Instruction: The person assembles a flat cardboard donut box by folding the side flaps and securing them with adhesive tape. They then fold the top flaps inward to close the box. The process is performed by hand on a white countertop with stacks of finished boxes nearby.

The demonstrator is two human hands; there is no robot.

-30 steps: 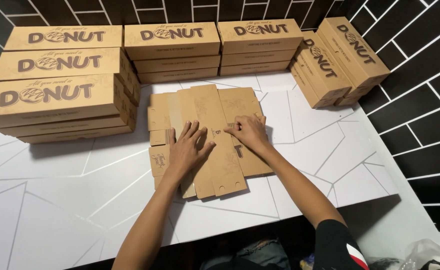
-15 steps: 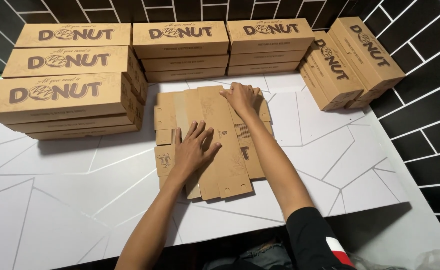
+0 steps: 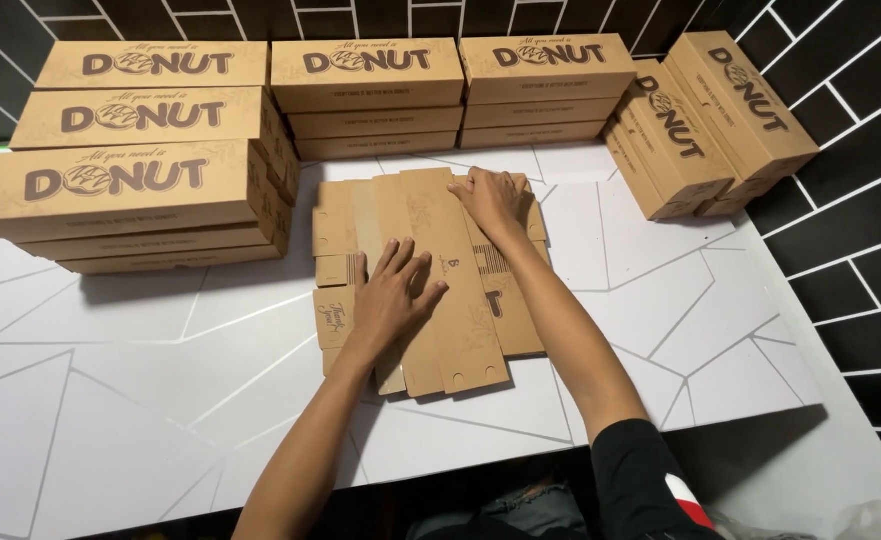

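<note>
Flat, unfolded brown cardboard box blank (image 3: 431, 280) lying at centre of white table (image 3: 141, 400) w/ thin geometric lines. Left hand (image 3: 389, 298) palm-down on blank's middle, fingers spread wide toward 12 o'clock, pressing flat, gripping nothing; forearm running back toward 7 o'clock. Right hand (image 3: 489, 198) stretched to blank's far edge at 12 o'clock, palm-down, fingers loosely open on the cardboard, not closed round anything; arm nearly straight, black sleeve at 5 o'clock. Stacks of assembled brown boxes (image 3: 141, 170) from 9 to 2 o'clock, against black tiled wall (image 3: 841, 180).
</note>
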